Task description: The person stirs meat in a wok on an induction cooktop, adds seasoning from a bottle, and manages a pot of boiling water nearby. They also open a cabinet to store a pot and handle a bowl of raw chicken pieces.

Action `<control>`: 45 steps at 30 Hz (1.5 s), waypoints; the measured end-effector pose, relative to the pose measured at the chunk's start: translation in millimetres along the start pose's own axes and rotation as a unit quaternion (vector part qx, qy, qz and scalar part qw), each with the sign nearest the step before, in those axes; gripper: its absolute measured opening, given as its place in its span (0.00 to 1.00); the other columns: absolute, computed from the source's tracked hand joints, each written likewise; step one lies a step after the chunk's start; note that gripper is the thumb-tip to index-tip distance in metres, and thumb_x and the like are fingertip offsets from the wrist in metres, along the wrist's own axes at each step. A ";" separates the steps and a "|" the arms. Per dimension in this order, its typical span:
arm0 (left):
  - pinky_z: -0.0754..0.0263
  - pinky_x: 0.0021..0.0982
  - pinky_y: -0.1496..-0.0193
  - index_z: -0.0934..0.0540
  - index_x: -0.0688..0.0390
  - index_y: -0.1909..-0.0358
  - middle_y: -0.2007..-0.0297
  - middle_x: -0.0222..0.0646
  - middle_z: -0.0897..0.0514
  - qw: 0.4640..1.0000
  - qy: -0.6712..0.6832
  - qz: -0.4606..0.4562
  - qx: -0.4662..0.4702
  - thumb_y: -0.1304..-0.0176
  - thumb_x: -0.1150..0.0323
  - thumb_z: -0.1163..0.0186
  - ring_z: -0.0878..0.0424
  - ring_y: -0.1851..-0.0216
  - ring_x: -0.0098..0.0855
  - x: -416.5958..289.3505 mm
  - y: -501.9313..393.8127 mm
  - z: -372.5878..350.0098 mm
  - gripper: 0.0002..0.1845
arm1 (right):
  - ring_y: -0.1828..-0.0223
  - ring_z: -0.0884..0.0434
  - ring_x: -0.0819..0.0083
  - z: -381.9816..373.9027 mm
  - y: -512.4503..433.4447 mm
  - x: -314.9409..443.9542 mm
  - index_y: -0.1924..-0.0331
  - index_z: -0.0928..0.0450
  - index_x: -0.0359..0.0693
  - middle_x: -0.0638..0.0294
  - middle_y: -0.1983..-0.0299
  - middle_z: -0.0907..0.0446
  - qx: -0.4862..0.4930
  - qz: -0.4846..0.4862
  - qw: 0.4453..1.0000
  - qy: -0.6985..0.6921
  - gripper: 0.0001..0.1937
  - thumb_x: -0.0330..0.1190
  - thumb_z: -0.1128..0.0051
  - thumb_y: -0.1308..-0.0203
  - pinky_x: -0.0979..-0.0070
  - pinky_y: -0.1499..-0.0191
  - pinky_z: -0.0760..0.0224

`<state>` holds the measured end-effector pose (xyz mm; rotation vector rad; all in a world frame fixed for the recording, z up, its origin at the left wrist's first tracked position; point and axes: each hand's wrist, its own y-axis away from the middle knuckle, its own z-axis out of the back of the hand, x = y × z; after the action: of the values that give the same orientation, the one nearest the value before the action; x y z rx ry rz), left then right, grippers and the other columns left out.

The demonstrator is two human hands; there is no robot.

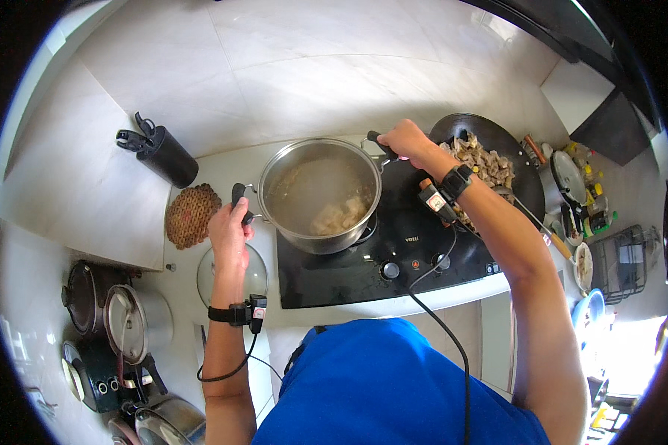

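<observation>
A steel stockpot [317, 240] hangs tilted over the left side of a black gas cooktop [323, 278]. Cloudy liquid and pale chunks of food [340, 216] lie inside it, the chunks gathered at the lower right. My left hand [231, 231] is closed around the pot's left black handle [238, 199]. The opposite handle [383, 146] is in the grip of my right hand [409, 143]. Beyond my right forearm stands a black wok [526, 189] with browned meat pieces [484, 164]. A spatula with a wooden handle [561, 246] rests in the wok, partly hidden by my arm.
A glass lid [209, 278] lies on the counter below my left hand. Left of the pot are a woven trivet [192, 217] and a black knife holder [170, 158]. Pressure cookers [164, 322] crowd the left counter. Condiment bottles [594, 192] and a wire rack [618, 267] stand at right.
</observation>
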<state>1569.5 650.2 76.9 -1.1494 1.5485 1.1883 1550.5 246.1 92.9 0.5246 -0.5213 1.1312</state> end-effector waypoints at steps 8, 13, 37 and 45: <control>0.41 0.24 0.81 0.24 0.60 0.72 0.78 0.27 0.26 1.000 -0.018 0.018 -0.012 0.31 0.67 0.36 0.34 0.85 0.20 -3.6 -9.8 -0.1 0.12 | 0.78 0.20 0.67 -0.3 -9.5 13.6 0.76 0.17 0.33 0.54 0.80 0.20 0.029 -0.096 0.995 -0.002 0.18 0.39 0.40 0.35 0.64 0.73 0.28; 0.40 0.25 0.80 0.23 0.61 0.71 0.77 0.27 0.26 0.999 -0.036 -0.009 0.011 0.31 0.68 0.35 0.34 0.84 0.20 8.7 -18.6 -14.6 0.12 | 0.73 0.15 0.64 -0.5 -30.5 -13.7 0.69 0.14 0.41 0.58 0.75 0.17 -0.002 -0.049 0.998 0.044 0.10 0.36 0.40 0.35 0.64 0.69 0.22; 0.36 0.25 0.77 0.21 0.62 0.69 0.74 0.30 0.22 0.985 -0.143 -0.008 0.097 0.27 0.54 0.37 0.30 0.80 0.20 21.0 -30.1 -0.2 0.20 | 0.58 0.13 0.43 11.3 56.9 33.3 0.49 0.16 0.34 0.41 0.61 0.14 -0.185 0.189 0.944 0.198 0.16 0.36 0.38 0.34 0.56 0.52 0.19; 0.35 0.22 0.76 0.18 0.61 0.61 0.74 0.28 0.19 0.994 -0.082 0.016 0.070 0.29 0.56 0.35 0.28 0.79 0.17 65.2 14.3 45.2 0.16 | 0.64 0.14 0.69 16.1 219.6 41.6 0.40 0.17 0.41 0.54 0.60 0.11 0.149 0.205 0.966 -0.054 0.18 0.38 0.39 0.29 0.68 0.58 0.18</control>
<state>1545.5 685.3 8.5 -0.9163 1.5025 1.1465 1357.3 338.4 159.2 0.7644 -0.5732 1.5981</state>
